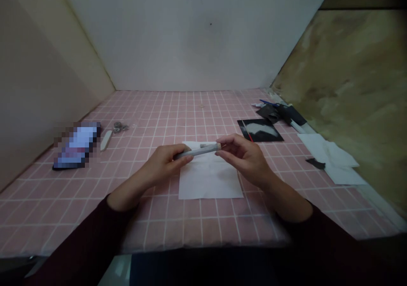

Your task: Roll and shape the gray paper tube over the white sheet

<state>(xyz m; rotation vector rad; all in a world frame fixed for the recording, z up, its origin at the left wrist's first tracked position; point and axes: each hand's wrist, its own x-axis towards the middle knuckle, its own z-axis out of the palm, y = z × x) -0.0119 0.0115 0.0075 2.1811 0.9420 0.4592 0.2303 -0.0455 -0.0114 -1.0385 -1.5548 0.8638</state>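
Above a white sheet of paper (210, 184), a slim grey tube (205, 151) with a tan end is held nearly level, its right end slightly higher. My left hand (167, 159) is closed around the tube's left end, thumb along the near side. At the tan end, my right hand (246, 154) pinches with thumb and fingertips. Whether that end is a separate stopper, I cannot tell. A small greyish piece (206, 145) shows just behind the tube, partly hidden by it.
A blurred phone (76, 144), a white flat stick (107, 140) and small grey rings (119, 127) lie left. To the right are a black sheet with white powder (260, 129), a red stick (247, 131), dark scraps (270, 113) and white tissues (330, 154). Walls enclose the pink checked table (152, 116).
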